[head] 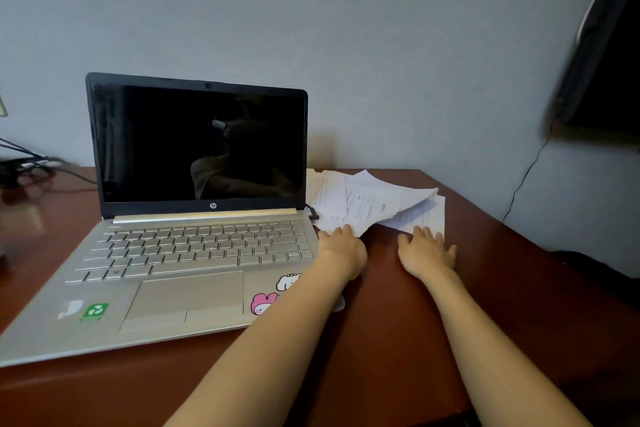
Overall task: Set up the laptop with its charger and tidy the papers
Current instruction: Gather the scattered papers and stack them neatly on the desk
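A silver laptop (pixel 180 253) stands open on the brown desk (pixel 398 340), its screen dark. A black charger plug (pixel 312 213) sits at the laptop's right side. Loose white papers (pixel 374 201) lie scattered to the right of the screen, some overlapping and one sheet lifted. My left hand (pixel 343 246) touches the near edge of the left sheets, fingers curled at the paper. My right hand (pixel 427 250) lies flat with fingers spread on the near edge of the right sheets.
Dark cables (pixel 24 163) lie at the desk's back left. A black object (pixel 602 45) hangs on the wall at upper right with a thin wire (pixel 523 180) trailing down. The desk's right edge runs diagonally past the papers.
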